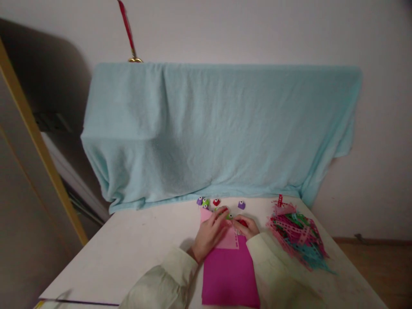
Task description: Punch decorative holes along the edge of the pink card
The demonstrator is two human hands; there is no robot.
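My left hand (210, 234) rests on a light pink sheet of paper (229, 241) that lies on a magenta sheet (230, 274); its fingertips touch a small green craft punch (229, 216). Beside it, my right hand (246, 227) is curled around a small red craft punch (243, 222) at the pink sheet's right edge. Both hands meet at the far end of the paper on the white table (128, 253). Both sleeves are pale cream.
Several small punches stand behind the hands: purple (200, 200), green (206, 201), red (216, 202), purple (241, 205). A heap of pink, green and teal paper scraps (298, 238) lies at right. A light blue blanket (219, 128) drapes something behind the table.
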